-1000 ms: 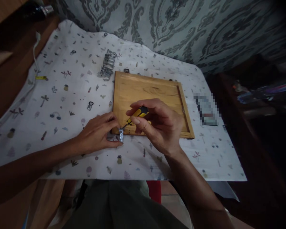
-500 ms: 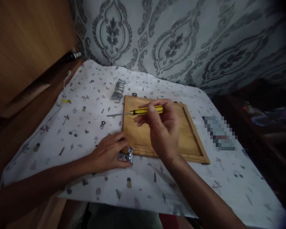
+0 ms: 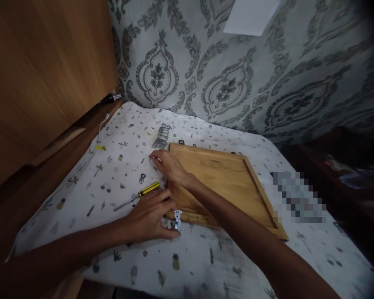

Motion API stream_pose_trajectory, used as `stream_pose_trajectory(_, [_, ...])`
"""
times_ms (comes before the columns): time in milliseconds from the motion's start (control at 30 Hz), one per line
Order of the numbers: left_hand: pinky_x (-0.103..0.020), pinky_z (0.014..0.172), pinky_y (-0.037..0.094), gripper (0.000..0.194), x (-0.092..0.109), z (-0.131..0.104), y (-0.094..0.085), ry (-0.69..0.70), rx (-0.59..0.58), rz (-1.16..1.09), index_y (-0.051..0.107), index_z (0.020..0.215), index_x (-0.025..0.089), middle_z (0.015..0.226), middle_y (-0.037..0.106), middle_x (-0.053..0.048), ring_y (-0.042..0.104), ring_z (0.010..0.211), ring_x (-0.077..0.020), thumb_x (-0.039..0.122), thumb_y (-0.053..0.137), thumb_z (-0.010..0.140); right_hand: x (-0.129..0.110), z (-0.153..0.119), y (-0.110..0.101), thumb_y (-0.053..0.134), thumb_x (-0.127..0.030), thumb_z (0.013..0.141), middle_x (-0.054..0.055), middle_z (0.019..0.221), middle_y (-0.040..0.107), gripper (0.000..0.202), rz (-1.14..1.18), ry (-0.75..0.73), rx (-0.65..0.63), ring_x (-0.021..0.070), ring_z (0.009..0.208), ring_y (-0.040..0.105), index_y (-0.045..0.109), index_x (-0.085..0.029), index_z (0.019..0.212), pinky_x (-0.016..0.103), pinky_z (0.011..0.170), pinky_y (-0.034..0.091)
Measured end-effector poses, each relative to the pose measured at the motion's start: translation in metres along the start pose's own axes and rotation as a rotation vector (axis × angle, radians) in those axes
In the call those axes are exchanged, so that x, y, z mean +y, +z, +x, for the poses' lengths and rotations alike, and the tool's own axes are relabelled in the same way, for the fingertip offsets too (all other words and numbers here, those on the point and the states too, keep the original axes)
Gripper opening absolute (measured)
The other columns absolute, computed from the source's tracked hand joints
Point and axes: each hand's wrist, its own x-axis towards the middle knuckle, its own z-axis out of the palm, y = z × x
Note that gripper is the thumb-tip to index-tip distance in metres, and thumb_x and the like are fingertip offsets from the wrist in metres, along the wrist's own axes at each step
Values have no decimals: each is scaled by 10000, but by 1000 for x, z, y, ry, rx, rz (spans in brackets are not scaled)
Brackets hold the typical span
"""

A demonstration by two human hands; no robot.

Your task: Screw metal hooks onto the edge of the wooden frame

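My left hand point(image 3: 152, 214) grips a small metal hinge point(image 3: 177, 221) between thumb and fingers, at the near left corner of a framed wooden panel point(image 3: 218, 176). Stretched over the panel's left edge, my right hand point(image 3: 167, 166) has its fingers bent toward the cloth; whether anything small is between the fingertips is hidden. A yellow and black screwdriver point(image 3: 148, 189) lies on the cloth just beyond my left hand, its shaft pointing left. Small holes show along the panel's near rail.
Several metal hinges point(image 3: 162, 135) lie in a row past the panel's far left corner. A pixelated object point(image 3: 299, 197) is to the right. The patterned cloth point(image 3: 137, 265) covers the table; a white cable point(image 3: 100, 128) runs along its left edge.
The screwdriver has left my right hand and now lies on the cloth. My right hand has moved left, past the panel's edge. The view has tilted up, showing white paper on the wall.
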Motion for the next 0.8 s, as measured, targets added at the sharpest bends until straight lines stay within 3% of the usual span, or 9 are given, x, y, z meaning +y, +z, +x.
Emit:
stream_pose_trajectory(100, [-366,796,499,406,1,0,0,-7,4,7,616,919,206,1021,622,-32,611,941,-239,478,855,736,8,20,4,497,-61,969,145,1183,720,334,-31,-43,-28,231,1051,664,693,-140,1228,322,905,466])
stream_pose_trajectory(200, [-367,797,494,426,1,1,0,-13,-5,13,610,908,206,1023,618,-31,610,944,-240,486,871,721,13,31,10,522,-53,946,137,1128,734,273,-57,-100,-62,225,998,659,736,-140,1091,309,857,448])
stream_pose_trajectory(300, [-368,807,493,439,1,1,0,-20,-15,23,615,925,204,1033,617,-31,616,957,-241,477,887,717,17,36,11,536,-45,920,130,1019,733,214,-69,-147,-83,214,932,642,733,-129,931,301,807,422])
stream_pose_trajectory(533, [-358,808,494,393,3,1,-5,-6,-42,25,633,949,202,1034,618,-31,615,953,-230,459,863,759,26,38,6,568,-35,859,76,910,688,145,35,-188,-82,175,835,580,646,-151,820,290,768,400])
stream_pose_trajectory(700, [-370,824,487,364,3,1,-9,-5,-67,43,628,973,189,1054,604,-45,603,981,-244,438,829,799,29,11,5,549,-133,909,14,830,652,71,286,-95,-13,123,704,571,587,-178,871,254,685,449])
stream_pose_trajectory(733, [-368,820,485,353,2,1,-9,2,-69,36,625,977,190,1058,602,-46,603,977,-241,433,819,810,29,-1,4,596,-184,905,-6,784,639,60,479,-79,20,111,655,568,578,-185,847,244,647,454])
stream_pose_trajectory(800, [-363,803,481,334,1,1,-8,18,-61,31,622,970,192,1052,600,-45,602,961,-237,433,802,823,28,-31,0,732,-338,848,-40,689,605,233,833,-47,78,94,578,560,567,-195,767,229,578,454])
